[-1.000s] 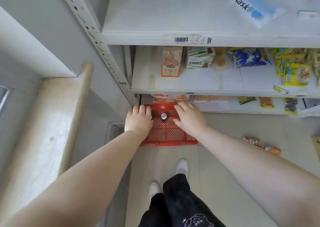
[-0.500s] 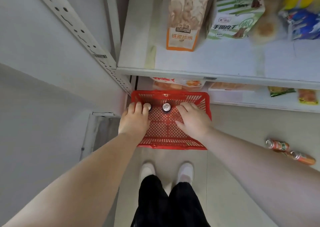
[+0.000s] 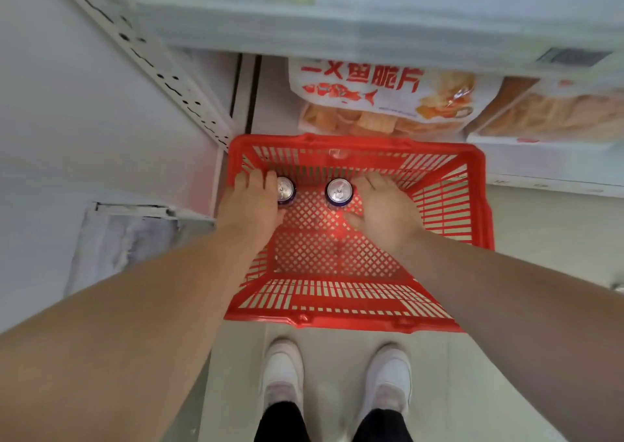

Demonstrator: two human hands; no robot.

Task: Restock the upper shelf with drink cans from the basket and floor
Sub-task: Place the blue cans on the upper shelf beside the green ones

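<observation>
A red plastic basket [image 3: 449, 205] stands on the floor in front of the shelving. Two drink cans stand upright at its far end, silver tops up. My left hand [image 3: 251, 202] wraps round the left can [image 3: 285, 188], fingers over its far side. My right hand [image 3: 383, 208] curls round the right can [image 3: 338, 191], thumb below it and fingers beside it. Both hands are inside the basket. The upper shelf is out of view.
A white shelf edge [image 3: 371, 33] juts out above the basket. Snack bags [image 3: 378, 97] lie on the bottom shelf behind it. A perforated white upright [image 3: 162, 70] runs at the left. My two white shoes [image 3: 337, 377] stand just behind the basket.
My head has dropped lower and closer to the basket. Both hands reached further in and closed round the two cans. The floor cans at the right have left the view.
</observation>
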